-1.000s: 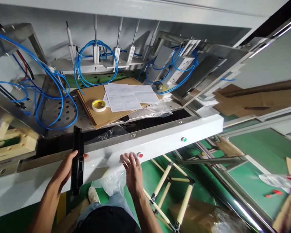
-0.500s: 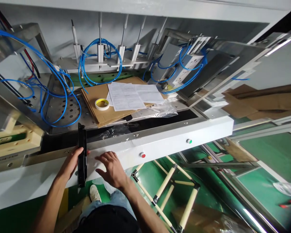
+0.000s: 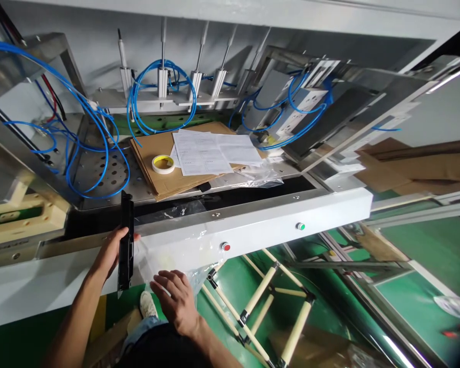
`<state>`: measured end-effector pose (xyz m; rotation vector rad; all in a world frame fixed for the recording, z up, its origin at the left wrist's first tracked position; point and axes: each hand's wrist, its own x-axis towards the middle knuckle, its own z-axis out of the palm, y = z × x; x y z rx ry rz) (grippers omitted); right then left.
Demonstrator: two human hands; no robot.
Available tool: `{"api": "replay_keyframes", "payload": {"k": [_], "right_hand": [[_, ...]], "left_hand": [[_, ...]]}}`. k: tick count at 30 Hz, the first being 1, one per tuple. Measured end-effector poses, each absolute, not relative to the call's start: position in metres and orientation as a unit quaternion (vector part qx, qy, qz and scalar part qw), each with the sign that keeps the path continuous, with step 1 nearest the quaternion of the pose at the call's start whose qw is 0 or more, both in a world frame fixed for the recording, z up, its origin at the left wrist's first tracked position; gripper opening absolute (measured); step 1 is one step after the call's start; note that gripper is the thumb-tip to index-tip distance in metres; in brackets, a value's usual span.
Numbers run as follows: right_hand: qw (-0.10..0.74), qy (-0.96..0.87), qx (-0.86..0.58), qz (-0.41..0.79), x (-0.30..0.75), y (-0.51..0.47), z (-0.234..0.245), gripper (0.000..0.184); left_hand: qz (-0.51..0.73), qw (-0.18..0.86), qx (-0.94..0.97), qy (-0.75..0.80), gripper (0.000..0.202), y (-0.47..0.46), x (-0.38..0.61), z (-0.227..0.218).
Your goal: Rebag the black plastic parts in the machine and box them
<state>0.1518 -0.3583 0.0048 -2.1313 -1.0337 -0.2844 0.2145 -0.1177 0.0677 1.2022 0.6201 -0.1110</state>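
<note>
My left hand (image 3: 113, 251) is closed around a long, narrow black part (image 3: 126, 243), held upright at the front of the machine. Its kind is unclear; it looks like a slim plastic or metal housing. Clear plastic film (image 3: 176, 253), apparently a bag, spreads to the right of the black part, over the white front beam. My right hand (image 3: 176, 301) is below the film's lower edge, back up, with fingers loosely bent and apart. Whether its fingertips touch the film I cannot tell.
A white beam (image 3: 264, 227) with a red button (image 3: 226, 246) and a green button (image 3: 300, 226) runs across the front. Behind it lie cardboard sheets (image 3: 145, 179), papers (image 3: 203, 153), a tape roll (image 3: 163, 164) and blue hoses (image 3: 132, 102). A tube frame (image 3: 260, 291) stands below right.
My right hand has moved down toward my body. More of the clear film now shows spread between the hands. The black part has shifted slightly left in my left hand.
</note>
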Motion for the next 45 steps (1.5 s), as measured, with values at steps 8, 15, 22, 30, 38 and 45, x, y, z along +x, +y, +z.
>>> {"api": "replay_keyframes", "payload": {"k": [8,15,22,30,38,45], "right_hand": [[0.39,-0.417,-0.82,-0.043,0.146,-0.362,0.001,0.042],[0.458,-0.218,-0.842,-0.183,0.154,-0.367,0.018,0.034],[0.226,-0.181,-0.941,-0.174,0.234,-0.378,0.036,0.032],[0.191,-0.211,-0.948,-0.14,0.245,-0.382,0.024,0.049],[0.212,-0.222,-0.922,-0.236,0.252,-0.387,0.02,0.033],[0.245,-0.249,-0.875,-0.335,0.243,-0.374,0.054,0.025]], "left_hand": [[-0.044,0.768,0.565,0.298,0.056,-0.122,0.215,0.075],[-0.038,0.774,0.572,0.27,0.054,-0.116,0.217,0.061],[-0.021,0.762,0.6,0.244,0.054,-0.108,0.228,0.061],[0.027,0.745,0.649,0.149,0.044,-0.073,0.189,0.078],[-0.017,0.685,0.714,0.146,0.039,-0.09,0.153,0.089],[0.166,0.334,0.924,0.083,0.029,-0.097,0.139,0.095]]}}
